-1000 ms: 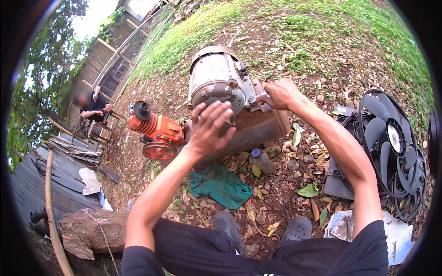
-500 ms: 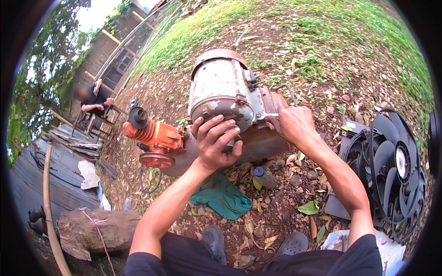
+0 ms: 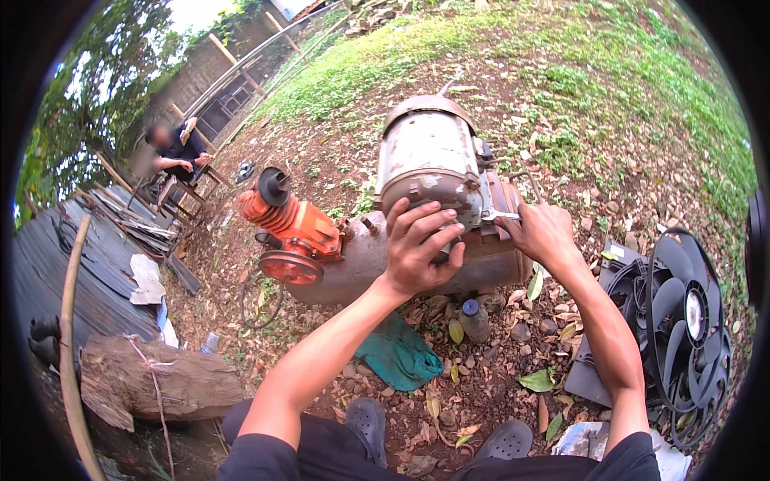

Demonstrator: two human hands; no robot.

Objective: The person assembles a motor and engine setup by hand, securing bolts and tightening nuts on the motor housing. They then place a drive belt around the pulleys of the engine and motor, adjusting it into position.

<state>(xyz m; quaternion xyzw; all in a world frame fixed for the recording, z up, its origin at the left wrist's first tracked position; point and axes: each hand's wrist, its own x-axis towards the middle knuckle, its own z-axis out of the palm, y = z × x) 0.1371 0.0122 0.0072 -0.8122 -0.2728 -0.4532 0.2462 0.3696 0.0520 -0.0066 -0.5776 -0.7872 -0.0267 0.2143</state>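
Note:
A worn white and brown electric motor [image 3: 429, 148] sits on top of a rusty cylindrical tank [image 3: 345, 256]. My left hand [image 3: 421, 248] is curled against the motor's near end, its fingers spread over the casing and the thumb lower down; a small dark part shows partly beneath the palm. My right hand [image 3: 541, 232] pinches a silver spanner [image 3: 499, 215], whose head lies at the motor's mounting foot. The bolt under the spanner head is too small to make out. An orange compressor pump [image 3: 301, 228] with a red pulley wheel stands on the tank, left of the motor.
Black radiator fans [image 3: 682, 305] lie at the right. A green cloth [image 3: 401, 353] and a bottle with a blue cap [image 3: 475, 321] are on the leafy ground before the tank. A log [image 3: 160, 377] lies at the left; a seated person [image 3: 178, 152] is farther back.
The whole view has shifted, so the motor, tank and both hands appear farther right. Both hands keep their places on the motor and the spanner, with little visible movement against them.

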